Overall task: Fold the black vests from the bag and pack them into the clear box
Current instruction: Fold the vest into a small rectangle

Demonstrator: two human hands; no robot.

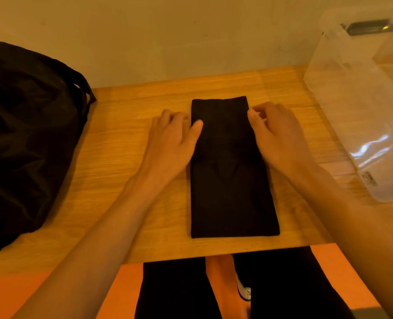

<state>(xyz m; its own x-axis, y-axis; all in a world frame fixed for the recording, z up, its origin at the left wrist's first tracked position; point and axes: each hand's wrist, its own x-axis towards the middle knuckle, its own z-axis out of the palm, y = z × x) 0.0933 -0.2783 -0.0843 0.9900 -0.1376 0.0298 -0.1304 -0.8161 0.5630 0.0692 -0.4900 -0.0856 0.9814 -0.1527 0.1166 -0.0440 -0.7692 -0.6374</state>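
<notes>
Black vest, folded into 1 long strip, is being supported flat at centre of surface, btwn bag (L) and clear box (R). Its L edge is being pinched by left hand, thumb on top. Right hand is being held curled at R edge; grip can't be told (blur).

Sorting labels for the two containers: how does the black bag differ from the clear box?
The black bag is opaque and hides its contents; the clear box is see-through. The black bag is soft and slumped; the clear box is rigid with straight walls. The black bag lies on the left, the clear box on the right. Both rest on the wooden table.
</notes>
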